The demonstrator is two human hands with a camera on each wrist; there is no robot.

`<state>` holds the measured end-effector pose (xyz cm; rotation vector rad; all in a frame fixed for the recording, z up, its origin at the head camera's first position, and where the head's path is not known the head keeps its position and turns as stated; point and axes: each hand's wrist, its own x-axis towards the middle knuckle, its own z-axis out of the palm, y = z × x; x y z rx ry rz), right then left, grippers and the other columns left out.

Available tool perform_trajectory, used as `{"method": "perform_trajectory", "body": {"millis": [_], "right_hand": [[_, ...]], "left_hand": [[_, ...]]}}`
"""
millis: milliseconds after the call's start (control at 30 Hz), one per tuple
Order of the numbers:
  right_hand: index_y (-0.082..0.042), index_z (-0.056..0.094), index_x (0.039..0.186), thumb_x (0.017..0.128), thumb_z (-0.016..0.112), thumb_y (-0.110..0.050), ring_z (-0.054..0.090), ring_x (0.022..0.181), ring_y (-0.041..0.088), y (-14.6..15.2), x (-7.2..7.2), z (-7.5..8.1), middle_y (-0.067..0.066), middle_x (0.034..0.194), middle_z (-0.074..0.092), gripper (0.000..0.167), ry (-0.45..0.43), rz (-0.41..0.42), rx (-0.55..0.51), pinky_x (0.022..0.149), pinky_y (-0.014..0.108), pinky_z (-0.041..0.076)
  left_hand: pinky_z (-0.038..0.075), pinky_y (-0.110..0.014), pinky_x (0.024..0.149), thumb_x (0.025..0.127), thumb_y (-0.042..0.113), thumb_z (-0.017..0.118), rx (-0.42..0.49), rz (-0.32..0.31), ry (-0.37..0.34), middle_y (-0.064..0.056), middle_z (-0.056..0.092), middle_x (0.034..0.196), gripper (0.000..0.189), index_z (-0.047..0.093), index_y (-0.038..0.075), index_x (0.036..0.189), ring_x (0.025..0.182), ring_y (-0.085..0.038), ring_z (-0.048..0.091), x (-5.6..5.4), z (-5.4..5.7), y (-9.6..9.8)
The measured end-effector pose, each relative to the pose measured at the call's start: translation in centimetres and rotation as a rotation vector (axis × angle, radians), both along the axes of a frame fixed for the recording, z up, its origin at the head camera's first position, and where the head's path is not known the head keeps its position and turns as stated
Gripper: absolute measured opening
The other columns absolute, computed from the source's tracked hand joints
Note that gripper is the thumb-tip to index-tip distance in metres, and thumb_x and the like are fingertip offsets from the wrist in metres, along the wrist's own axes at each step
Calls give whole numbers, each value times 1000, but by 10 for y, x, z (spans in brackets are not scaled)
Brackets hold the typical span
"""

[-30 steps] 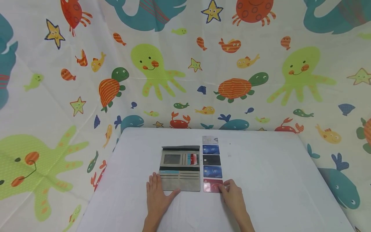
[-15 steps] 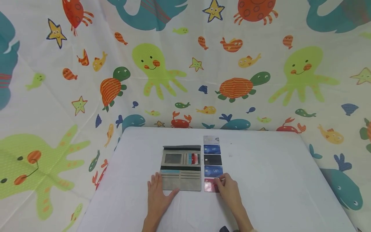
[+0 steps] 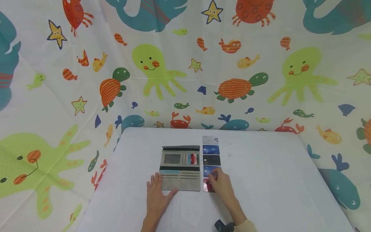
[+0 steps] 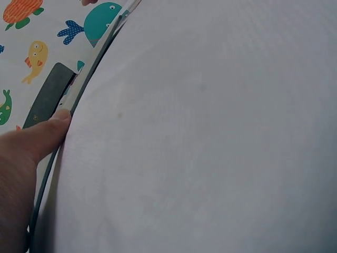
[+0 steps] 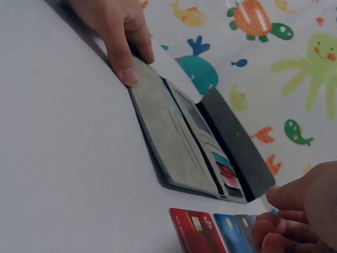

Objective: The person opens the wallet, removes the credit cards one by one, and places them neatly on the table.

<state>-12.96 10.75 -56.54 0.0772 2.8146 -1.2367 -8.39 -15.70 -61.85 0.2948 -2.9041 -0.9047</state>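
A grey wallet (image 3: 189, 184) lies unfolded on the white table, with cards in its upper right slots. My left hand (image 3: 156, 198) rests on its lower left edge, fingers straight and thumb spread along the near edge. Right of the wallet runs a column of cards: a silver card (image 3: 210, 140), a blue card (image 3: 211, 149), a black card (image 3: 211, 160), a second blue card (image 3: 207, 171) and a red card (image 3: 207, 185). My right hand (image 3: 222, 184) hovers over the lower two, partly covering them. In the right wrist view its thumb and loosely bent fingers stand apart, nothing visible between them.
The white table (image 3: 275, 180) extends to both sides of the wallet and cards. Behind it hangs a curtain (image 3: 185, 71) printed with sea animals. A dark strap-like device (image 3: 223, 226) sits at the right wrist, near the table's front.
My right hand has moved left and away from me, from the red card's right edge to over the lower blue card. The left hand stays on the wallet. The cards keep their places.
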Motion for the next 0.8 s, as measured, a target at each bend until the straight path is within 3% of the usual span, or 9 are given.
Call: {"method": "perform_trajectory", "body": {"millis": [800], "right_hand": [[-6, 64, 106, 94, 71, -23, 49, 59, 9, -51, -27, 18, -2, 69, 58, 22, 62, 140, -26, 50, 18, 41]], "left_hand": [[12, -56, 126, 77, 65, 73, -49, -14, -7, -19, 28, 164, 110, 32, -2, 154, 155, -38, 20, -1, -2, 0]]}}
